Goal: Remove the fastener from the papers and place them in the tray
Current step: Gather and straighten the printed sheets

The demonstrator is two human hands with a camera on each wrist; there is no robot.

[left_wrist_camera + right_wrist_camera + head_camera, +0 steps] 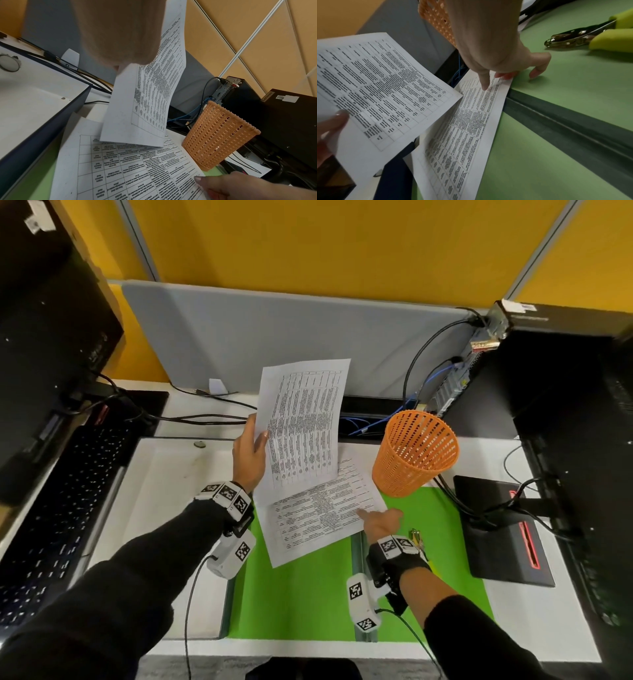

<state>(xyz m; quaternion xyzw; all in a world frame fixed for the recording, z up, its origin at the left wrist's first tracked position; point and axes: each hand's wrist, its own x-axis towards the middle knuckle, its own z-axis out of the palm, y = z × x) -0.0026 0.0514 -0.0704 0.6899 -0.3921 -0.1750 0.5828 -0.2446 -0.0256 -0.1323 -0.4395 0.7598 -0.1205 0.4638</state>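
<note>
Lifting one printed sheet (301, 422) by its edge, the left hand (249, 453) is pinching it; right hand (382, 520) fingertips are pressing the lower sheet (318, 515) beside the orange basket (416, 451)

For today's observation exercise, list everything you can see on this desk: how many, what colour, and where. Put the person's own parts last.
lifted sheet: one, white and printed, held up over the desk's middle
flat sheet: one, white and printed, on the green mat
green mat: one, on the desk front
tray: one, white inside, left of the mat
basket: one, orange mesh, right of the sheets
pliers-like tool: one, metal with yellow-green handles, on the mat's right
keyboard: one, black, far left
computer tower: one, black, right rear
left hand: pinches the lifted sheet
right hand: fingertips press the flat sheet
</note>
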